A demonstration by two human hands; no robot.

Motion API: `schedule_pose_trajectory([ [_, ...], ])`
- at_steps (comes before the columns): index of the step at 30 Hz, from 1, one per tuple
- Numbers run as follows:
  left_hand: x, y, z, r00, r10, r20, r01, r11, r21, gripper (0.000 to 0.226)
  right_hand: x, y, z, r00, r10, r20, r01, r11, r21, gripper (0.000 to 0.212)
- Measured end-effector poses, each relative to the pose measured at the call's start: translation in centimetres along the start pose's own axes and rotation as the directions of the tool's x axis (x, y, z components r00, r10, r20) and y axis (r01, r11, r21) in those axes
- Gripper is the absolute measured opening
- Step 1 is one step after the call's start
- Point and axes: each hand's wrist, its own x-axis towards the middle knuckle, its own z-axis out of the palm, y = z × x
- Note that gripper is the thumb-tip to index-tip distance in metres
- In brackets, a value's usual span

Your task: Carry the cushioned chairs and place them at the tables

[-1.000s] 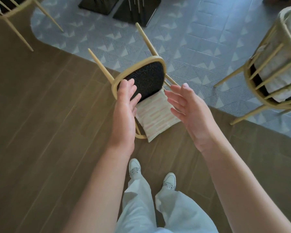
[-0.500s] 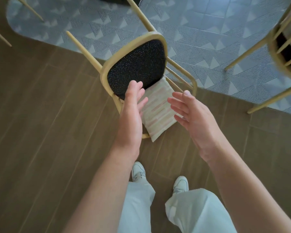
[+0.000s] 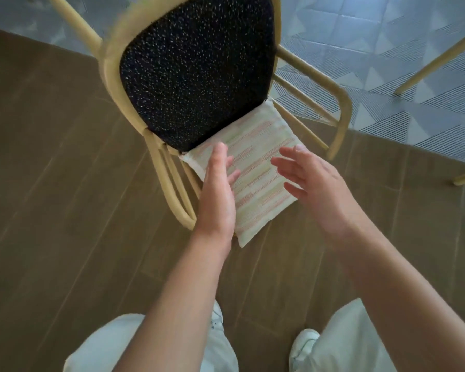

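A chair point(image 3: 110, 63) with a pale yellow frame lies tipped over on the floor, its black speckled seat point(image 3: 196, 71) facing up at me. A cream cushion point(image 3: 261, 178) with pink stripes lies against the seat's near edge, over the backrest bars. My left hand point(image 3: 218, 194) hovers at the cushion's left edge, fingers straight. My right hand point(image 3: 314, 189) is spread over the cushion's right side, fingers relaxed. Neither hand grips anything; contact with the cushion is unclear.
The chair lies where the brown wood floor point(image 3: 51, 197) meets a patterned grey-blue floor point(image 3: 403, 84). Legs of another yellow chair point(image 3: 438, 55) stand at the right. My white trousers and shoes point(image 3: 304, 345) are at the bottom.
The view has closed in on the tipped chair. Both hands have come down from beside the seat to the cushion, still holding nothing.
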Motion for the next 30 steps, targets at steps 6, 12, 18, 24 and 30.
schedule_pose_trajectory([
  [6,6.4,-7.9,0.4,1.000,0.027,0.013,-0.027,0.999,0.023,0.081,6.7,6.8,1.2,0.999,-0.045,-0.010,0.045,0.999,-0.014,0.041],
  [12,10.1,-11.5,0.4,0.996,0.086,0.003,-0.086,0.996,0.013,0.076,10.2,10.8,1.6,0.998,-0.067,0.011,0.067,0.997,-0.043,0.038],
  [18,12.3,-13.6,2.1,0.995,0.078,0.056,-0.082,0.994,0.070,0.070,12.6,12.3,0.9,0.995,-0.079,-0.054,0.078,0.997,-0.014,0.035],
  [24,12.6,-16.4,3.9,0.999,-0.012,0.047,0.008,0.996,0.084,0.065,14.3,15.1,-0.8,0.979,0.020,-0.203,-0.016,1.000,0.023,0.031],
  [30,12.6,-21.5,6.1,0.973,-0.227,0.046,0.229,0.972,-0.056,0.062,15.9,20.1,-2.6,0.918,0.190,-0.350,-0.176,0.982,0.070,0.035],
])
